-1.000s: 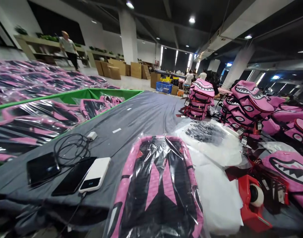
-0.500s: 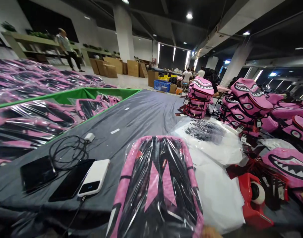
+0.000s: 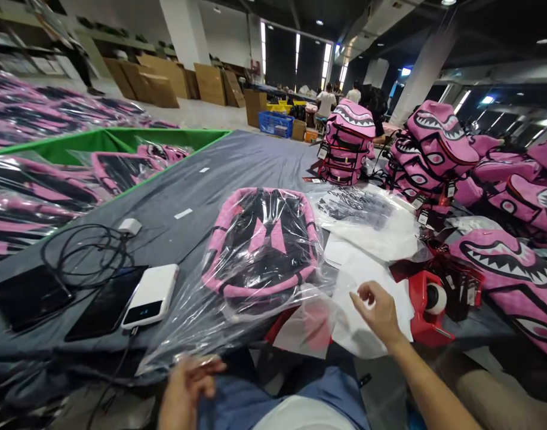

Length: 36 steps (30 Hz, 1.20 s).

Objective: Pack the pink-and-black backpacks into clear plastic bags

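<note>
A pink and black backpack (image 3: 267, 239) lies back side up inside a clear plastic bag (image 3: 197, 322) on the grey cloth. The bag's loose end spreads toward me. My left hand (image 3: 190, 385), slightly blurred, is at the near edge of that loose plastic, its fingers loosely bent and apart. Over the white plastic sheets (image 3: 345, 334) to the right of the backpack hovers my right hand (image 3: 378, 307). Its fingers are half curled with a gap by the thumb, and nothing shows in them. Just right of it stands a red tape dispenser (image 3: 430, 307) with a white roll.
A white power bank (image 3: 151, 297), dark phones (image 3: 29, 295) and coiled cables (image 3: 88, 257) lie left. A green-edged bin (image 3: 121, 140) holds bagged backpacks. Pink shark-face backpacks (image 3: 347, 140) are stacked right. Another person's arm (image 3: 492, 388) is at lower right; more people are farther back.
The bagged backpack, upright close in front of me before, now lies flat farther away on the table. Both my hands have come into fuller view. The camera has tilted down.
</note>
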{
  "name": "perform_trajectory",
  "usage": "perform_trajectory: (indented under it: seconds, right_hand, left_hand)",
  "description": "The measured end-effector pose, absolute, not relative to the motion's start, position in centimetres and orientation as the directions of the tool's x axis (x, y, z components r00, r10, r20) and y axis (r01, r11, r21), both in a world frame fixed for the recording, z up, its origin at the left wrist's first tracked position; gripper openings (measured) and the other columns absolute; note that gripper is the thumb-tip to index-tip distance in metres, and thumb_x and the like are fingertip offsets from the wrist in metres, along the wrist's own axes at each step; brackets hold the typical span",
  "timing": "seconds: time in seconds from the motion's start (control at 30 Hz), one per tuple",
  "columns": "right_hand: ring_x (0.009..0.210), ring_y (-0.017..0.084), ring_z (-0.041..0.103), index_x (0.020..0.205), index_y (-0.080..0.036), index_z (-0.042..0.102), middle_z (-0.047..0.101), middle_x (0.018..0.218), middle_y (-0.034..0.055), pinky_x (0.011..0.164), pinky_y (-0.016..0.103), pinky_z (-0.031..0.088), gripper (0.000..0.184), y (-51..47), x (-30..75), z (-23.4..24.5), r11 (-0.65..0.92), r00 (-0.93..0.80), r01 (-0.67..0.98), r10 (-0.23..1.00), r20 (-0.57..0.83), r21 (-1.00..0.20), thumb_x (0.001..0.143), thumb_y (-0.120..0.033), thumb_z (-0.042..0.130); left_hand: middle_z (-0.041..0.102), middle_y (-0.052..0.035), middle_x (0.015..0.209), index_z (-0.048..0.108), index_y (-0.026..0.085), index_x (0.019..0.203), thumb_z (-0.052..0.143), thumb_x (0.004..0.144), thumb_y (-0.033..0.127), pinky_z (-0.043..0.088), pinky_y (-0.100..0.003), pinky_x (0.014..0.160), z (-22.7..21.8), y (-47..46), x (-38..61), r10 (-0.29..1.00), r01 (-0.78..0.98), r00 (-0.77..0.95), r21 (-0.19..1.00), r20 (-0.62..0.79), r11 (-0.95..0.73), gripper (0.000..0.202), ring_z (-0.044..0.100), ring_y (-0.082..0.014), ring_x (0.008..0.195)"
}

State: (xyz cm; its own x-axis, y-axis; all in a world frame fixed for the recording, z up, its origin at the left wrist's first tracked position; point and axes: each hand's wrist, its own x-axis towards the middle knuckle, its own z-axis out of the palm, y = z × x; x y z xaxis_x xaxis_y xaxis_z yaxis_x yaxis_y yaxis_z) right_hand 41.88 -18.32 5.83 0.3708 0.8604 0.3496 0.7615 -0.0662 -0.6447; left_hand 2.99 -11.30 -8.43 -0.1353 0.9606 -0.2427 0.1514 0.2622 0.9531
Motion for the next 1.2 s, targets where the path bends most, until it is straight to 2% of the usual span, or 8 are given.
perform_trajectory:
  seconds: [0.07,0.2,0.37,0.57,0.7,0.9,1.03,1.2]
  right_hand:
    - [0.059,0.021,0.055,0.071,-0.028,0.05,0.055,0.065,0.0013,0.057,0.036,0.047,0.03,-19.9,38.1,5.0,0.018,0.264,0.841,0.859,0.439,-0.541,0.089,-0.049,0.058]
    - [0.091,0.032,0.063,0.104,-0.024,0.059,0.067,0.096,0.0115,0.078,0.045,0.053,0.047,-17.4,31.3,2.5,-0.011,0.23,0.898,0.864,0.448,-0.439,0.078,-0.061,0.071]
    - [0.11,0.039,0.06,0.113,-0.016,0.06,0.066,0.113,0.0216,0.097,0.054,0.046,0.042,-12.8,30.6,0.3,-0.295,0.442,0.844,0.856,0.269,-0.448,0.079,-0.038,0.071]
    - [0.09,0.022,0.066,0.107,-0.021,0.06,0.071,0.102,0.0053,0.075,0.029,0.042,0.029,-17.2,35.1,1.9,-0.314,0.329,0.824,0.943,-0.054,-0.471,0.081,-0.012,0.052]
    - [0.092,0.021,0.067,0.107,-0.02,0.061,0.073,0.103,0.005,0.072,0.028,0.037,0.028,-19.2,36.4,3.9,-0.308,0.26,0.885,0.949,-0.177,-0.35,0.085,-0.008,0.05]
    - [0.094,0.024,0.072,0.122,-0.018,0.061,0.076,0.106,0.0103,0.068,0.029,0.037,0.036,-18.9,36.6,5.2,-0.293,0.235,0.935,0.934,-0.27,-0.199,0.092,-0.006,0.044]
    - [0.091,0.023,0.074,0.132,-0.021,0.057,0.078,0.103,0.0071,0.066,0.028,0.039,0.045,-19.8,36.6,5.0,-0.211,0.159,0.94,0.966,-0.203,-0.269,0.091,-0.005,0.047]
    - [0.074,0.019,0.071,0.113,-0.02,0.066,0.077,0.09,0.0037,0.064,0.028,0.04,0.028,-20.9,36.1,4.3,-0.068,0.122,0.969,0.968,0.221,-0.238,0.089,-0.009,0.059]
  left_hand:
    - [0.076,-0.0101,0.078,0.073,0.023,0.079,0.052,0.077,0.074,0.061,-0.048,0.072,-8.0,-13.2,6.1,0.966,0.158,0.027,0.955,-0.257,0.249,0.056,0.072,-0.0326,0.074]
    - [0.076,-0.0114,0.109,0.076,0.023,0.099,0.054,0.082,0.063,0.051,-0.052,0.106,-5.6,-13.1,12.4,0.99,0.308,0.072,0.942,0.117,-0.134,0.049,0.067,-0.0328,0.111]
    - [0.074,-0.0098,0.122,0.07,0.021,0.122,0.047,0.09,0.055,0.053,-0.045,0.104,-5.4,-12.4,15.6,0.96,0.328,0.278,0.937,0.025,-0.119,0.052,0.069,-0.029,0.114]
    - [0.078,-0.0077,0.109,0.07,0.021,0.118,0.051,0.089,0.058,0.056,-0.042,0.095,-5.2,-13.2,16.5,0.9,0.315,0.429,0.947,-0.077,-0.07,0.051,0.073,-0.0286,0.101]
    - [0.07,-0.0143,0.128,0.063,0.018,0.125,0.058,0.082,0.057,0.047,-0.045,0.108,-4.1,-12.1,19.7,0.89,0.303,0.449,0.951,-0.082,-0.066,0.058,0.064,-0.0326,0.122]
    - [0.072,-0.0099,0.084,0.066,0.018,0.084,0.052,0.073,0.049,0.052,-0.041,0.083,-3.8,-11.7,23.5,0.848,0.24,0.497,0.968,-0.184,0.07,0.036,0.068,-0.03,0.084]
    - [0.068,-0.0043,0.073,0.064,0.017,0.078,0.058,0.07,0.047,0.05,-0.033,0.067,-3.8,-12.5,21.3,0.828,0.163,0.5,0.966,-0.256,0.2,0.031,0.062,-0.0234,0.069]
    - [0.076,-0.0074,0.091,0.071,0.015,0.1,0.068,0.065,0.045,0.054,-0.038,0.083,-2.8,-11.3,17.4,0.788,0.198,0.548,0.959,-0.279,0.202,0.046,0.069,-0.0294,0.087]
